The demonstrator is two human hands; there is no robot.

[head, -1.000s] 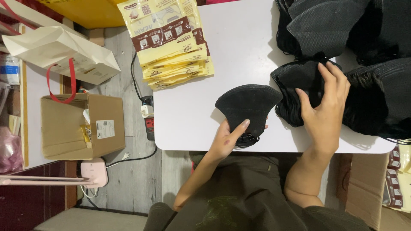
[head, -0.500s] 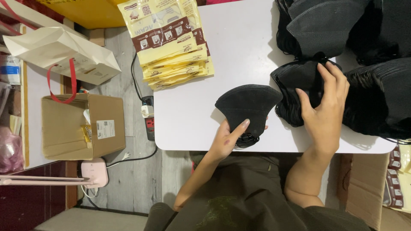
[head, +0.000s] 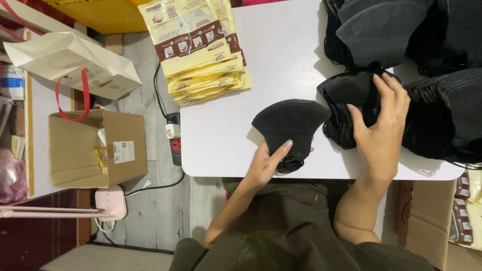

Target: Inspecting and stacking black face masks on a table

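Note:
My left hand (head: 266,163) grips a small stack of folded black face masks (head: 291,125) at the near edge of the white table (head: 226,135), thumb on top. My right hand (head: 382,131) rests on a pile of black masks (head: 346,95) just to the right, fingers spread over it and thumb against its side. More heaps of black masks (head: 442,115) fill the table's right side and far right corner (head: 381,25).
A fanned stack of yellow-and-brown flat packets (head: 201,50) lies at the table's far left. On the floor to the left are a power strip (head: 174,138), an open cardboard box (head: 95,148) and a white paper bag with red handles (head: 75,62). Another carton (head: 452,221) stands at the right.

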